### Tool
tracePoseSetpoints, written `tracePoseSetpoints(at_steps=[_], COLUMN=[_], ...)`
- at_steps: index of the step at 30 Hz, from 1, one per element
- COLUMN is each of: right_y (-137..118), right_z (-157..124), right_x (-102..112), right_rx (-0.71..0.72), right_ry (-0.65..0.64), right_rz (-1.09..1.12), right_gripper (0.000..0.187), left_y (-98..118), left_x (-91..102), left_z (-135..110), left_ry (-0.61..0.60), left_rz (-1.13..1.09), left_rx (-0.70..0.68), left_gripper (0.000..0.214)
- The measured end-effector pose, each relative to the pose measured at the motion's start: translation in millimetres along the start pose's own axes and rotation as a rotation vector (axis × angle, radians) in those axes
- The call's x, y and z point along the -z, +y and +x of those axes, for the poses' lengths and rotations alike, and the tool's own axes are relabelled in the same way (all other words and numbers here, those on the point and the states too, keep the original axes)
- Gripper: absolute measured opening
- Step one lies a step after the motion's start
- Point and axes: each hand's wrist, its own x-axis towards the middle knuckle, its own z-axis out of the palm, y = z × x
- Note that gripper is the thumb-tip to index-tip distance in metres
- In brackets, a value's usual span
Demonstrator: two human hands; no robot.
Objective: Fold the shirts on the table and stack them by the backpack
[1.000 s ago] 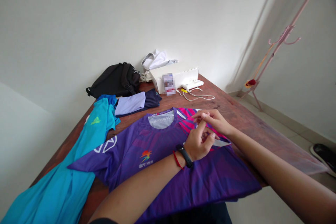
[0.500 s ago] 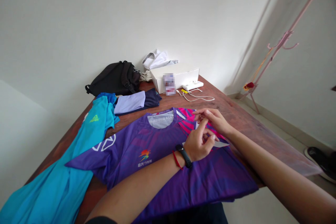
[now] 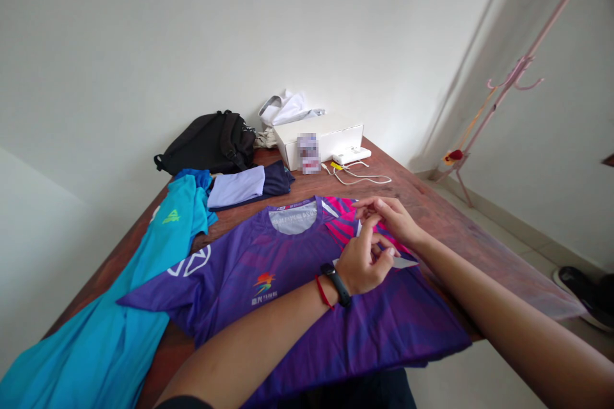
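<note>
A purple T-shirt (image 3: pixel 307 281) with a pink striped shoulder lies front up on the wooden table, its right-hand side folded inward. Over that folded sleeve is my left hand (image 3: pixel 367 262), wearing a dark wristband and a red cord; its fingers are curled in on the fabric. A pale strip of the sleeve's inside shows beside the thumb. Just beyond it, my right hand (image 3: pixel 391 217) pinches the shirt near the shoulder, fingertips partly hidden. The two hands almost meet. The left sleeve spreads out over a turquoise garment (image 3: pixel 139 268).
A black backpack (image 3: pixel 206 140), folded lilac and navy clothes (image 3: pixel 240 185), a white box (image 3: pixel 330 140) and a white power strip (image 3: pixel 352 155) with a cable stand toward the wall. A pink coat stand (image 3: pixel 508 89) and dark shoes (image 3: pixel 580 294) are to the right.
The view has shifted very slightly. Both hands and the T-shirt stay practically where they were.
</note>
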Motion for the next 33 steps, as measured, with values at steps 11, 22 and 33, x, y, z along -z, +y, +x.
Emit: tracePoseSetpoints(at_steps=[11,22,33], right_y=[-1.3,-2.7,-8.4], right_z=[0.4,-0.3,-1.7], right_x=[-1.8,-2.4,-3.8], right_rx=[-0.032,-0.045,-0.067], right_ry=[0.001,-0.050,-0.171], right_rz=[0.011,0.072,0.046], right_gripper=[0.051,0.052,0.061], left_y=[-0.2,0.7,-3.3], left_x=[0.2,0.6,-0.9], left_z=[-0.1,-0.2,1.4], left_ry=[-0.003,-0.002,0.007], left_rz=[0.017,0.038,0.027], left_rx=[-0.015,-0.004,0.006], left_gripper=[0.078,0.075,0.072])
